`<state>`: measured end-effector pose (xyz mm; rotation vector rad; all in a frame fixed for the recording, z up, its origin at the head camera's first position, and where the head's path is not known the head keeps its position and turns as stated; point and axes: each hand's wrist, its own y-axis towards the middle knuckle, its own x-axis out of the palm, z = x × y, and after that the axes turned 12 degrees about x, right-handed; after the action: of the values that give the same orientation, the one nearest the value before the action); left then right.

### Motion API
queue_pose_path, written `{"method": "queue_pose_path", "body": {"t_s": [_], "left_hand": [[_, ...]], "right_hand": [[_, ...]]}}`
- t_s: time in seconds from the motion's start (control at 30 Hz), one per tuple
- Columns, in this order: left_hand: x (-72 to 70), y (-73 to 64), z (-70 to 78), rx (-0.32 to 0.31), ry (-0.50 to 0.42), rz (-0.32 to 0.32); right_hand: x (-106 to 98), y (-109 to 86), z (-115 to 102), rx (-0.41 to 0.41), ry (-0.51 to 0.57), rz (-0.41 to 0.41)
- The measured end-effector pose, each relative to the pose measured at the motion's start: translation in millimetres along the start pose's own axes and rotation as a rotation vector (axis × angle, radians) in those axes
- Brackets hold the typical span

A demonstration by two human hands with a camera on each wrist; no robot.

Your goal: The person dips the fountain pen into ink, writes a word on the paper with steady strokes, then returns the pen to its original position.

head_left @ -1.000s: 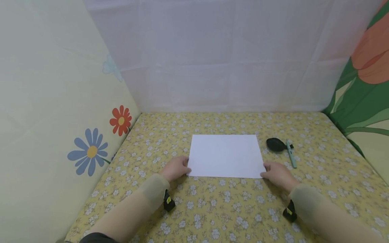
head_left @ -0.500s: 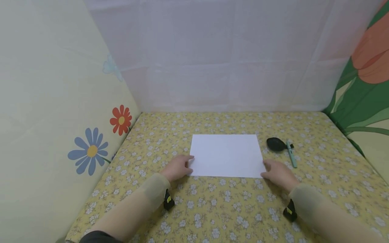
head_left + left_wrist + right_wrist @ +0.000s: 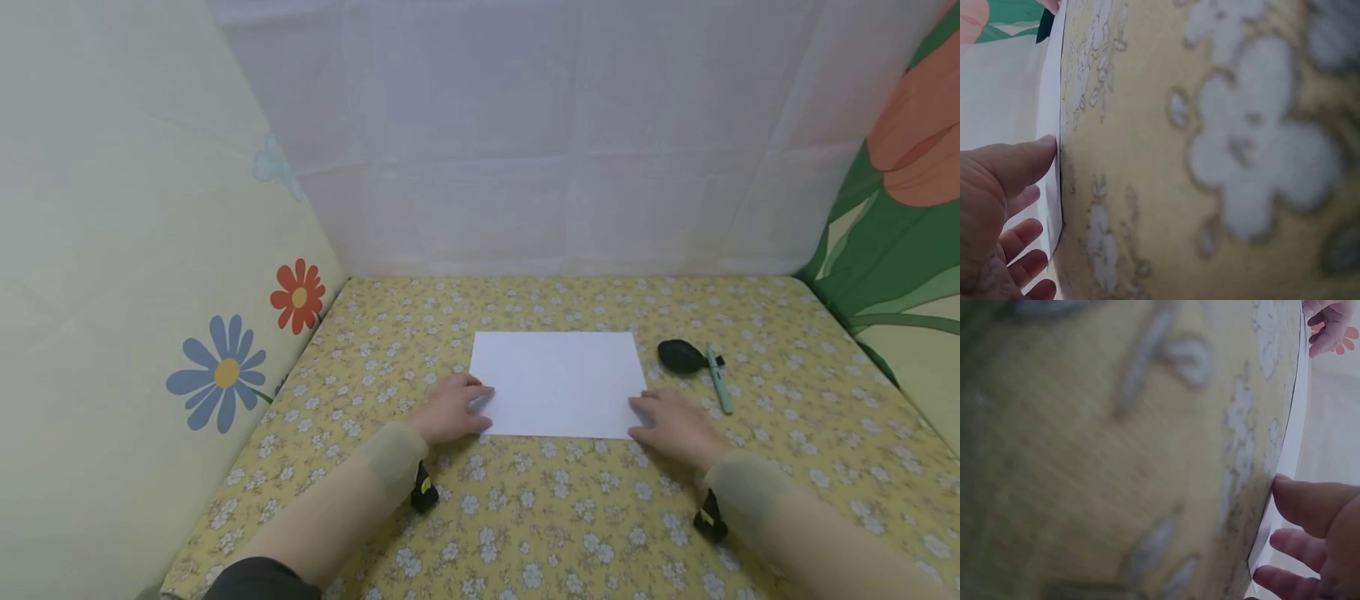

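A white sheet of paper [image 3: 558, 383] lies flat on the table, its long side facing me. Over its near left corner is my left hand [image 3: 448, 410], thumb at the near edge and fingertips on the sheet. My right hand [image 3: 678, 427] touches the near right corner in much the same way. In the left wrist view the left thumb [image 3: 1025, 164] rests on the paper's edge and the other fingers are spread loosely. The right wrist view has the right thumb [image 3: 1310, 500] at the sheet's edge, with the fingers apart below it.
Right of the paper lies a black bulb-shaped object [image 3: 680, 357] with a narrow neck, and a slim pale green pen-like thing [image 3: 719, 382] overlaps that neck. A yellow floral cloth [image 3: 540, 517] covers the table. A white sheet [image 3: 570, 167] hangs behind.
Both hands have slid inward over the paper's sides, the left moving right and the right moving left. The paper has stayed nearly in place.
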<state>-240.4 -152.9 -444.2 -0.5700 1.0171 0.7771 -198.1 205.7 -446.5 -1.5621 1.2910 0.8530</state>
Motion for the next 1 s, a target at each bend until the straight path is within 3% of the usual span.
{"method": "queue_pose_path", "body": {"t_s": [0.2, 0.37, 0.63, 0.87, 1.0], "left_hand": [[4.3, 2.9, -9.0, 0.060, -0.028, -0.096], [8.7, 5.8, -15.5, 0.134, 0.019, -0.149], [8.3, 6.6, -6.4, 0.172, 0.084, -0.242], [20.4, 9.4, -14.6, 0.184, 0.126, -0.215], [21.6, 8.6, -13.4, 0.190, 0.143, -0.184]], "right_hand": [[0.4, 5.4, -2.1, -0.019, -0.023, -0.066], [-2.4, 10.2, -0.9, -0.062, -0.057, -0.092], [-5.6, 16.3, -2.0, -0.083, -0.110, -0.126], [-6.7, 20.3, 2.9, -0.126, -0.123, -0.119], [-9.3, 20.1, 7.8, -0.110, -0.035, -0.095]]}}
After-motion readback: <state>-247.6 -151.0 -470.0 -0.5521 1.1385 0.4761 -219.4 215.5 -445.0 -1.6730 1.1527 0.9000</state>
